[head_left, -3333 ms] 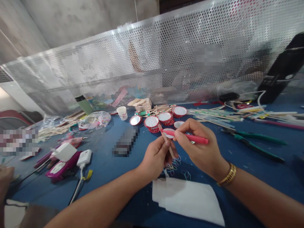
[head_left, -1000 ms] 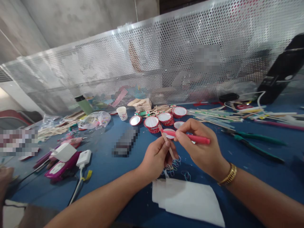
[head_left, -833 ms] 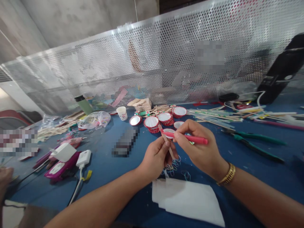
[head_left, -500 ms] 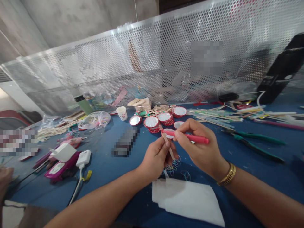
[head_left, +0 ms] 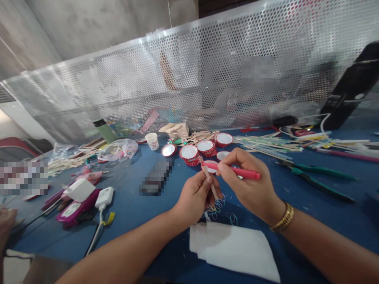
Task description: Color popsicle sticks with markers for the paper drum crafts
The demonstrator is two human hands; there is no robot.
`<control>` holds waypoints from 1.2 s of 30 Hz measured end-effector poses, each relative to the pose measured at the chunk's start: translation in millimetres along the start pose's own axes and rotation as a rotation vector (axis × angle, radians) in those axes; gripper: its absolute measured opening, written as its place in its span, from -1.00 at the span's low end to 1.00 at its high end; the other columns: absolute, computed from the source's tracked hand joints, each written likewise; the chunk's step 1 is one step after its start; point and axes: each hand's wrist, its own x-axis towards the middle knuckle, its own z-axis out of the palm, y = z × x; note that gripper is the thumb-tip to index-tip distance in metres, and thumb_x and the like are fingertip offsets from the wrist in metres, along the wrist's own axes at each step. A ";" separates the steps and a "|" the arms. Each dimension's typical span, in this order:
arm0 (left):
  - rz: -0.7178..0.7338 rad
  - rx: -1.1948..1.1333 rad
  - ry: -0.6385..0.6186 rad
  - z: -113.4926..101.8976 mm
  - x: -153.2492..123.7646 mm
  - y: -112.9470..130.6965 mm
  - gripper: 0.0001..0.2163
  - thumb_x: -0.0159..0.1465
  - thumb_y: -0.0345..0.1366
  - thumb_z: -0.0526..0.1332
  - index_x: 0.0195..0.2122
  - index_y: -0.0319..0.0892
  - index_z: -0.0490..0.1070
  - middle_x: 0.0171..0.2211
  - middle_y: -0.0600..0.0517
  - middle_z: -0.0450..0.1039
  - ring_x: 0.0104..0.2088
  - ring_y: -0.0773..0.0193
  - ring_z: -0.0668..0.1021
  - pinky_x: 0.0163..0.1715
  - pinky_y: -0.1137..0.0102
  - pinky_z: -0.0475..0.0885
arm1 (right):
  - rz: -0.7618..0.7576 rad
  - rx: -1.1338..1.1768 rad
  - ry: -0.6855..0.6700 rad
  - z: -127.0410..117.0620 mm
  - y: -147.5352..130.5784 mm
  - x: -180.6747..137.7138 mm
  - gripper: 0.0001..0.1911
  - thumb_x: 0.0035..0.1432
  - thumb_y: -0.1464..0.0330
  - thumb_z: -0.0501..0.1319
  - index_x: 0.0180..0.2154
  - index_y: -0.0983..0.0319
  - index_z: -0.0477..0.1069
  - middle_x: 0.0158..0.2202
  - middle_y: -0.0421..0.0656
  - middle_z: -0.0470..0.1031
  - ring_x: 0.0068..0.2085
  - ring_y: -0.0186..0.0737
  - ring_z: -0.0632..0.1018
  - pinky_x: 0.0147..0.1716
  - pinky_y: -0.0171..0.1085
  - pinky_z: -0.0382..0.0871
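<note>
My left hand (head_left: 197, 197) pinches a flat wooden craft stick (head_left: 211, 180), tilted with its upper end away from me. A red marker pen (head_left: 244, 172) is gripped in my right hand (head_left: 251, 183), its tip end at the upper part of the stick. Beneath my hands lie thin loops of rubber band or thread (head_left: 217, 207). White paper sheets (head_left: 237, 246) lie on the blue table closer to me. Just beyond my hands are several round red-rimmed pieces (head_left: 189, 154) with white tops, some stacked.
Pliers (head_left: 319, 179) with green handles lie to the right. Left are a phone (head_left: 156, 176), a white charger (head_left: 79, 189) and a paper cup (head_left: 152, 141). Loose sticks (head_left: 266, 144) lie at the back, before a perforated metal screen (head_left: 133, 86). Another person's hand (head_left: 7, 221) shows far left.
Almost nothing differs. Both hands keep their hold on the stick and the marker in nearly the same place.
</note>
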 end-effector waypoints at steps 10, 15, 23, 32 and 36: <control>-0.007 -0.016 -0.005 -0.2 -1.3 0.8 -0.62 0.28 0.06 0.14 -0.40 -0.20 0.31 -0.55 0.09 0.39 -0.69 0.48 0.31 -0.71 0.54 0.17 | 0.024 0.003 0.019 -0.7 -0.3 1.1 -0.84 0.16 0.41 0.21 -0.47 0.20 0.35 -0.50 -0.24 0.42 -0.44 -0.30 0.42 -0.42 -0.26 0.27; -0.018 0.002 0.007 -0.4 -0.3 3.1 -0.61 0.27 0.08 0.15 -0.41 -0.19 0.31 -0.56 0.09 0.39 -0.69 0.47 0.31 -0.71 0.54 0.16 | 0.032 -0.012 0.022 -0.8 0.1 1.0 -0.83 0.16 0.41 0.21 -0.48 0.19 0.33 -0.51 -0.25 0.41 -0.45 -0.29 0.41 -0.42 -0.25 0.26; 0.012 0.031 -0.008 -1.4 -0.1 1.6 -0.58 0.31 0.08 0.10 -0.45 -0.21 0.34 -0.64 0.11 0.31 -0.69 0.46 0.29 -0.70 0.53 0.16 | 0.016 -0.005 0.008 -0.7 0.2 0.9 -0.84 0.16 0.41 0.21 -0.48 0.20 0.34 -0.51 -0.25 0.41 -0.44 -0.29 0.42 -0.39 -0.24 0.28; 0.013 0.006 -0.001 -0.9 -0.2 2.4 -0.61 0.29 0.07 0.12 -0.42 -0.20 0.32 -0.59 0.10 0.38 -0.70 0.47 0.30 -0.71 0.53 0.16 | -0.001 -0.023 0.020 -0.7 -0.8 1.1 -0.85 0.16 0.42 0.21 -0.47 0.19 0.34 -0.50 -0.24 0.42 -0.45 -0.29 0.42 -0.40 -0.24 0.27; 0.022 0.026 -0.011 -1.6 -0.3 3.3 -0.59 0.31 0.06 0.10 -0.44 -0.21 0.34 -0.64 0.12 0.32 -0.69 0.47 0.29 -0.69 0.54 0.17 | -0.002 -0.004 0.011 -1.2 -0.5 1.2 -0.85 0.16 0.40 0.20 -0.46 0.19 0.34 -0.50 -0.23 0.42 -0.44 -0.28 0.43 -0.41 -0.23 0.28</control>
